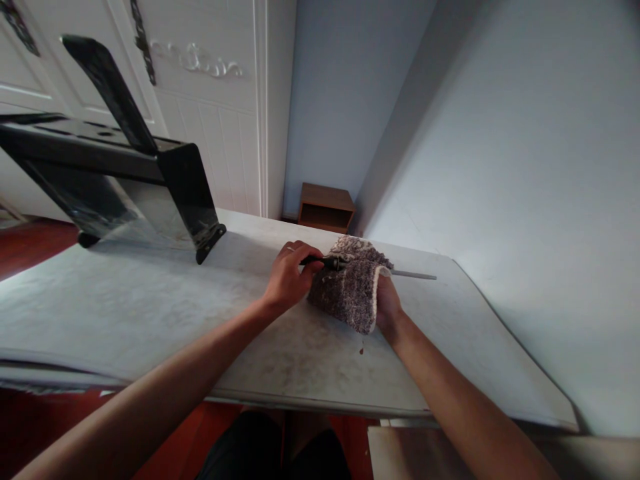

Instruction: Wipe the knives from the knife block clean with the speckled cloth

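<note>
My left hand (289, 275) is closed round the black handle of a long thin tool (413, 274), whose grey metal shaft pokes out to the right. A shaggy grey-brown cloth (350, 287) is folded over the shaft's middle. My right hand (387, 303) holds the cloth from its right side, fingers hidden under it. Both hands rest on a pale, smudged tabletop (150, 307).
A black glossy stand with a slanted arm (125, 167) sits at the table's back left. A white panelled door (215, 100) and a small brown wooden cabinet (325, 208) are behind. A pale blue wall (525, 200) runs along the table's right side. Red floor shows below.
</note>
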A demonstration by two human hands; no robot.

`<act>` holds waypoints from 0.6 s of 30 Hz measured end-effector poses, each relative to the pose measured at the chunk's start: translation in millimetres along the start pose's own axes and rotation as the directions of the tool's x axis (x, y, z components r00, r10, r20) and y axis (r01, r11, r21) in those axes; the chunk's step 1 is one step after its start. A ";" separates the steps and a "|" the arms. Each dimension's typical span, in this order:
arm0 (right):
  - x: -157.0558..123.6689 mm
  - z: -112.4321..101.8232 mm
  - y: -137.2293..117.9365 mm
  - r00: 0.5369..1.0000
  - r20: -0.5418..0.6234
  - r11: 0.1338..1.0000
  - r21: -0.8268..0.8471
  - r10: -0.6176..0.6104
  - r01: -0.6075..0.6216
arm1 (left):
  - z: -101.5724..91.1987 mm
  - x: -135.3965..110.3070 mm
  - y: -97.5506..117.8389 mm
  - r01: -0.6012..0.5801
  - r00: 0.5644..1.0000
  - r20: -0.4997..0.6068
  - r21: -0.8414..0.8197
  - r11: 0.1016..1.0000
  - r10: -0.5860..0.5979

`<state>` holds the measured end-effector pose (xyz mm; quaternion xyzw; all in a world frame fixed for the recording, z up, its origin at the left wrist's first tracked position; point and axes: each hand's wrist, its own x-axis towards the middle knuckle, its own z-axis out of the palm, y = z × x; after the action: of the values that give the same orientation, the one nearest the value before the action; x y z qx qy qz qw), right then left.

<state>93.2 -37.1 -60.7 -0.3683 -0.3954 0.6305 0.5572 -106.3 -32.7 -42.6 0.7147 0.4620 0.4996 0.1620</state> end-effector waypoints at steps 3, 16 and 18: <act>0.8 -1.9 -1.1 1.000 -0.009 1.000 0.025 0.005 -0.005 | -2.6 0.3 0.7 -0.074 0.996 -0.048 0.063 0.995 0.078; -3.2 7.9 -15.0 0.999 -0.033 0.998 0.062 -0.013 0.015 | -10.0 3.8 -10.3 -0.061 0.998 0.020 0.285 0.957 0.057; -2.9 7.6 -16.0 0.999 -0.034 0.998 0.063 -0.006 0.008 | -12.2 4.9 -10.9 -0.037 0.999 0.015 0.285 0.958 0.034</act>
<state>93.3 -39.5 -42.8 -0.3595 -0.3671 0.6346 0.5773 -121.9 -25.7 -42.0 0.7412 0.5156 0.4269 0.0506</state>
